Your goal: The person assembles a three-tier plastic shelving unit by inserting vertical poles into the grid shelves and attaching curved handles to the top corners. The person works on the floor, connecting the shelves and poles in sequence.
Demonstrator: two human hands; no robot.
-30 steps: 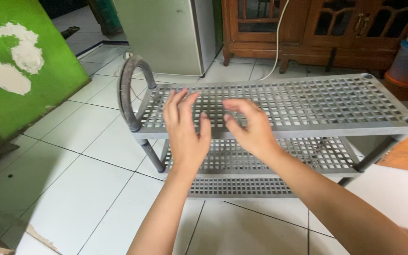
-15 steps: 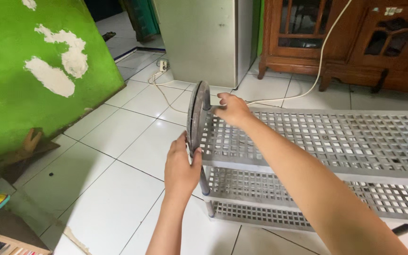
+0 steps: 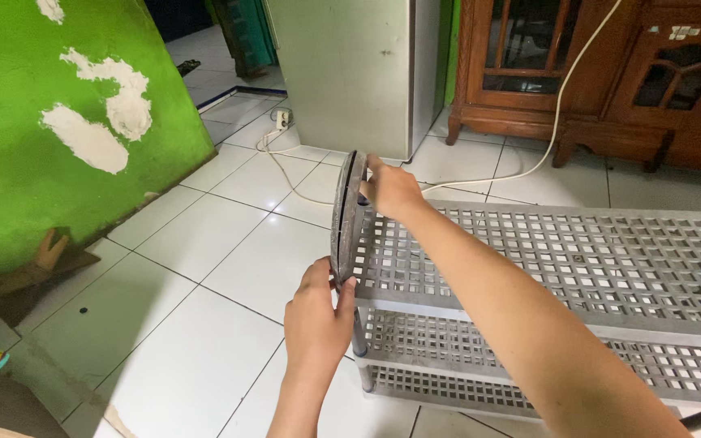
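A grey plastic rack (image 3: 578,268) with gridded shelves stands on the white tiled floor. At its left end rises a dark grey arched handle (image 3: 346,212), seen edge-on. My left hand (image 3: 316,316) grips the lower near end of the arch, where it meets the top shelf corner. My right hand (image 3: 389,188) holds the upper far part of the arch, with my forearm stretched over the top shelf. Two lower shelves show beneath the top one.
A green wall (image 3: 50,138) with white patches stands at the left. A metal cabinet (image 3: 354,69) and a wooden cupboard (image 3: 602,73) are behind the rack. A white cable (image 3: 529,166) runs across the floor.
A second ago both hands hovered open over the top shelf. They then moved to the arched handle and gripped it; since half a second ago the view has shifted slightly and the grip is unchanged.
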